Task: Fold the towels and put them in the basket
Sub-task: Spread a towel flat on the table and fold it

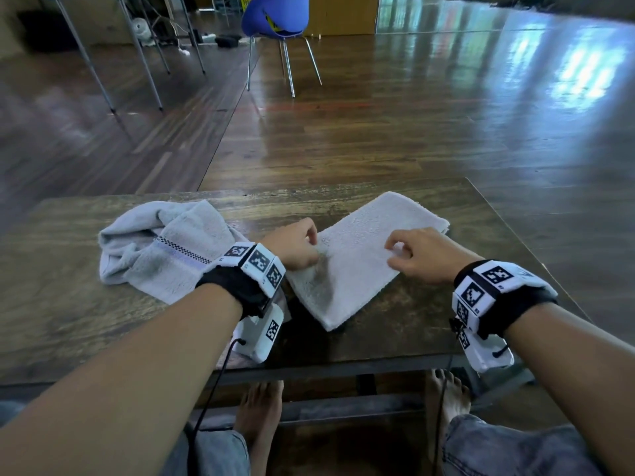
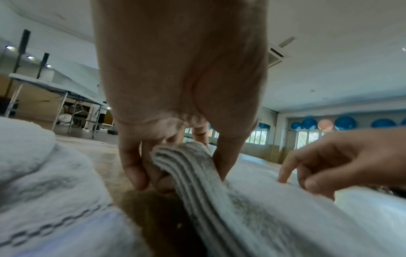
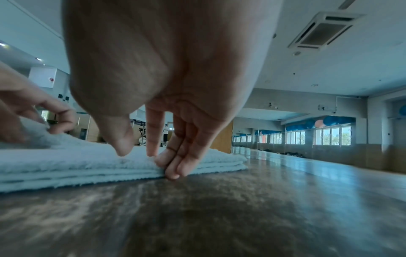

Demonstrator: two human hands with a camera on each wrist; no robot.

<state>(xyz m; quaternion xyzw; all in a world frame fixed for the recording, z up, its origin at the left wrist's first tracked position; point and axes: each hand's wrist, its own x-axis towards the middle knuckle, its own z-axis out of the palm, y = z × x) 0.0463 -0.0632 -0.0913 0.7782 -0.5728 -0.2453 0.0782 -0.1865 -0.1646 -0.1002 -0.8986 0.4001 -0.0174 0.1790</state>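
A person's left hand [image 1: 292,245] is pinching the stacked edge of a folded towel [image 1: 357,262] on the table [image 1: 412,338]. The right hand [image 1: 424,255] is touching it with loose fingertips, gripping nothing. Lifted from one side, the layers could start sliding apart. A crumpled towel [image 1: 161,249] is lying alongside, and no basket is showing.

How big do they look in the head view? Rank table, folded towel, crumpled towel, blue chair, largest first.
Largest: table
Then crumpled towel and folded towel, too alike to rank
Then blue chair, smallest, though it stands far off and is cut by the frame
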